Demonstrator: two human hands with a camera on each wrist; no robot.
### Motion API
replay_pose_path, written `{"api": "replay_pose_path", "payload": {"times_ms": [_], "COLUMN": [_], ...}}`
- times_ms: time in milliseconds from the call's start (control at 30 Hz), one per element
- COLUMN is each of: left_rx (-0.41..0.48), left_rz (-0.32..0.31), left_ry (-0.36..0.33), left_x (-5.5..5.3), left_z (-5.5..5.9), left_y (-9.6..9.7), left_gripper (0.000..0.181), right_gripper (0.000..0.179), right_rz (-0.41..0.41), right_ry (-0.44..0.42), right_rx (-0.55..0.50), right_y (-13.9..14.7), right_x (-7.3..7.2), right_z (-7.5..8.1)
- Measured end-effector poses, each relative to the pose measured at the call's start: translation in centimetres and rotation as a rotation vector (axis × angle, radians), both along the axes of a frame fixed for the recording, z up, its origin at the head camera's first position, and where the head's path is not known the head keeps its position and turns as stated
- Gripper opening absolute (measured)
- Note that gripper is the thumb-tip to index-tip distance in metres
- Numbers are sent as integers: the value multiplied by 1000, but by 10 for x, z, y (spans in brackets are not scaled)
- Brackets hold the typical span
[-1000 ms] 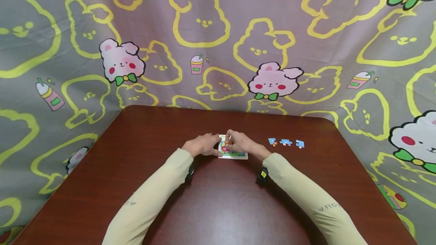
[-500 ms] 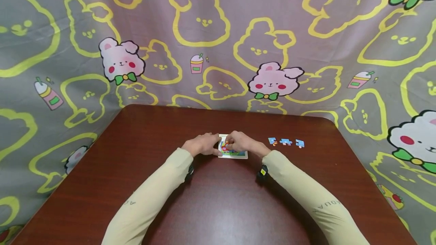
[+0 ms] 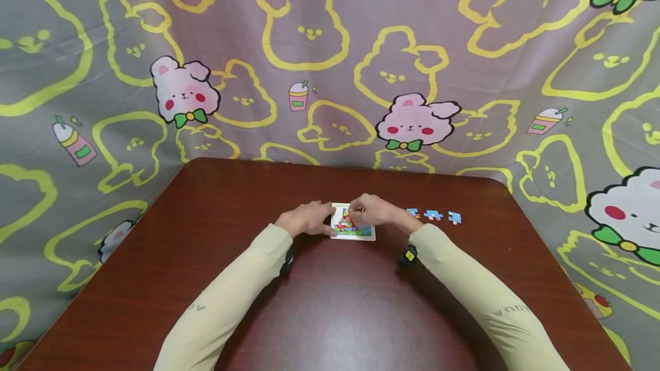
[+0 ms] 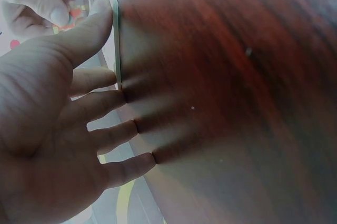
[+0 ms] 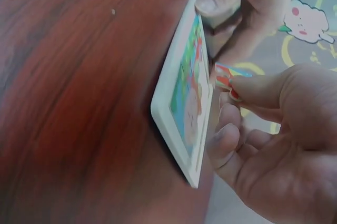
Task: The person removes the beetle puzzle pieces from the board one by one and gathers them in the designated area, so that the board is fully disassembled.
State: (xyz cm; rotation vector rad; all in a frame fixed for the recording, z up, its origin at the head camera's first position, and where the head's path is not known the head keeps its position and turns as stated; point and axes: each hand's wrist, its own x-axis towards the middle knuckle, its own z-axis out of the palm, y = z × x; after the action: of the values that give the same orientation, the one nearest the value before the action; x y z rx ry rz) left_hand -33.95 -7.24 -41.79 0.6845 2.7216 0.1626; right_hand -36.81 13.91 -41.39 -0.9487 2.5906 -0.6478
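My right hand (image 3: 375,210) pinches a small puzzle piece (image 5: 224,75), red and blue, between thumb and fingers. The piece is held up just over a white-rimmed puzzle tray (image 5: 162,105) with a colourful picture, partly filled. My left hand (image 3: 309,219) rests at the tray's left side. In the left wrist view its thumb (image 4: 92,29) lies on the tray's edge, and its straight fingers reach down to the tabletop.
Several loose blue puzzle pieces (image 3: 433,215) lie in a row right of the tray, one partly behind the right wrist. The dark red-brown table (image 3: 330,302) meets a cartoon-patterned curtain (image 3: 330,44) at its back and sides.
My right hand, low over the tray before, has shifted right and lifted a little with the piece, uncovering more of the picture. The left hand stays in place.
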Motion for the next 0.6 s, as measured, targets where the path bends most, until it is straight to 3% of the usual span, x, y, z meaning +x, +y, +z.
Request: {"api": "replay_pose_path", "payload": {"times_ms": [300,600], "left_rx": [-2,8], "left_rz": [0,-4], "left_ry": [3,3], "left_x": [1,1], "left_z": [-1,-2], "left_y": [0,-1], "left_gripper": [58,66], "right_gripper": [5,7], "right_rz": [-54,-72], "right_ry": [-126,-123], "right_rx": [-22,-17], "right_y": [23,42], "right_x": [2,5], "right_z": [10,16]}}
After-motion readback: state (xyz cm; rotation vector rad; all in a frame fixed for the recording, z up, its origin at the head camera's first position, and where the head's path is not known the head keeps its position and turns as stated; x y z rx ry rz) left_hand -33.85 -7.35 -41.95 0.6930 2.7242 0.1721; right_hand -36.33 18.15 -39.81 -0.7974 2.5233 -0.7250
